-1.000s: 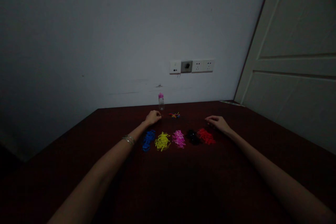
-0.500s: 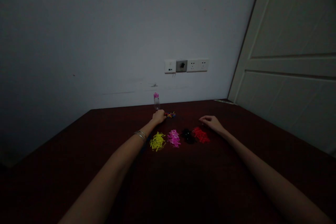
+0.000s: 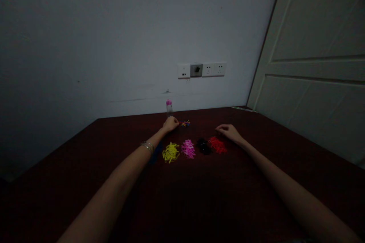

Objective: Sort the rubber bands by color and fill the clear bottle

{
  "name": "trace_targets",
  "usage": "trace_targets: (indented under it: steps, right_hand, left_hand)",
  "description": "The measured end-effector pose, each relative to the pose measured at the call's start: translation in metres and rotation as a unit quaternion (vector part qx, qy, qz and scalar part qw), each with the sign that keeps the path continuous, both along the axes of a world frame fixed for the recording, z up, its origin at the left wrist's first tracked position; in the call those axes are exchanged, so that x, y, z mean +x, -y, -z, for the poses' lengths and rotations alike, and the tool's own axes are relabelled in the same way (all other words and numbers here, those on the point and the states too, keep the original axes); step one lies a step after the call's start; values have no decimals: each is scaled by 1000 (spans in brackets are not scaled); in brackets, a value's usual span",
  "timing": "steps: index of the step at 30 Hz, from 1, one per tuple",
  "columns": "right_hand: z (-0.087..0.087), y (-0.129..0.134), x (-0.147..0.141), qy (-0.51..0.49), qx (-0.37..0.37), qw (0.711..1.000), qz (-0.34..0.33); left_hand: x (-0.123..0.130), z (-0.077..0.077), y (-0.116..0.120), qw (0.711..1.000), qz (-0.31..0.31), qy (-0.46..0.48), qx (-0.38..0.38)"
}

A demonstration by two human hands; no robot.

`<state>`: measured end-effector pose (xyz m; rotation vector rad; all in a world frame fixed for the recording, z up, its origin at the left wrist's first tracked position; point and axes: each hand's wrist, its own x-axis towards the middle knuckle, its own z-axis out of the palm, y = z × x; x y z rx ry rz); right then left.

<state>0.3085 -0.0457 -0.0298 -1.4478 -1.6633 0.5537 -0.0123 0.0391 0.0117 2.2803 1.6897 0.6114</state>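
Observation:
My left hand (image 3: 171, 123) is at the left edge of a small mixed heap of coloured rubber bands (image 3: 185, 123), thumb and fingers pinched together. What they hold, if anything, is too small to make out. On the table past the red rubber bands (image 3: 218, 145) rests my right hand (image 3: 229, 132), its fingers curled and tips together; anything in them is hidden. Sorted heaps lie in a row nearer me: yellow rubber bands (image 3: 170, 152), pink rubber bands (image 3: 188, 149) and black rubber bands (image 3: 203, 146). Dark blue bands (image 3: 155, 153) show partly behind my left forearm.
A clear bottle with a pink cap (image 3: 169, 108) stands just behind my left hand, close to the wall (image 3: 128, 45). Sockets and a switch (image 3: 202, 70) sit on that wall. To the right a pale panelled door (image 3: 310, 64) borders the dark red table (image 3: 216, 193).
My left hand has drawn slightly left, away from the mixed heap, and its forearm shifted left, uncovering more of the blue bands. My right hand has stayed in place.

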Motion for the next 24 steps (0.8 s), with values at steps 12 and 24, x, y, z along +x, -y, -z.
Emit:
trace_targets:
  steps: [12,24]
  right_hand:
    - [2,-2,3,9,-3,1000,-2]
    - [-1,1,0,13,-4,1000,-1]
  left_hand:
    - [-19,-12,12,987,111,116,-11]
    - [88,-18,72,950,307,50,13]
